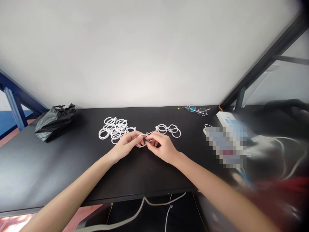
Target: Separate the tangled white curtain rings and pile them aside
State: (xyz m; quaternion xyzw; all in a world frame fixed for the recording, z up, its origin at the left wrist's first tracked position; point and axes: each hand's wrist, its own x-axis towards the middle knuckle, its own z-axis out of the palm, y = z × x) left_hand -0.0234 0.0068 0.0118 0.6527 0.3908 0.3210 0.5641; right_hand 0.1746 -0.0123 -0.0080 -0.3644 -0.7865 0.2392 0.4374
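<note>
A white ring (142,146) is pinched by the left hand (124,145) over the black tabletop (145,174) — its edge apparently being worked by the right hand (164,146), whose grip cannot be told — so steady fingertip control there seems called for next.

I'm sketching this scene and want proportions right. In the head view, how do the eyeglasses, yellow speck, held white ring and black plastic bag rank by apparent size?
Largest to smallest:
1. Black plastic bag
2. Eyeglasses
3. Held white ring, partly hidden
4. Yellow speck
</note>
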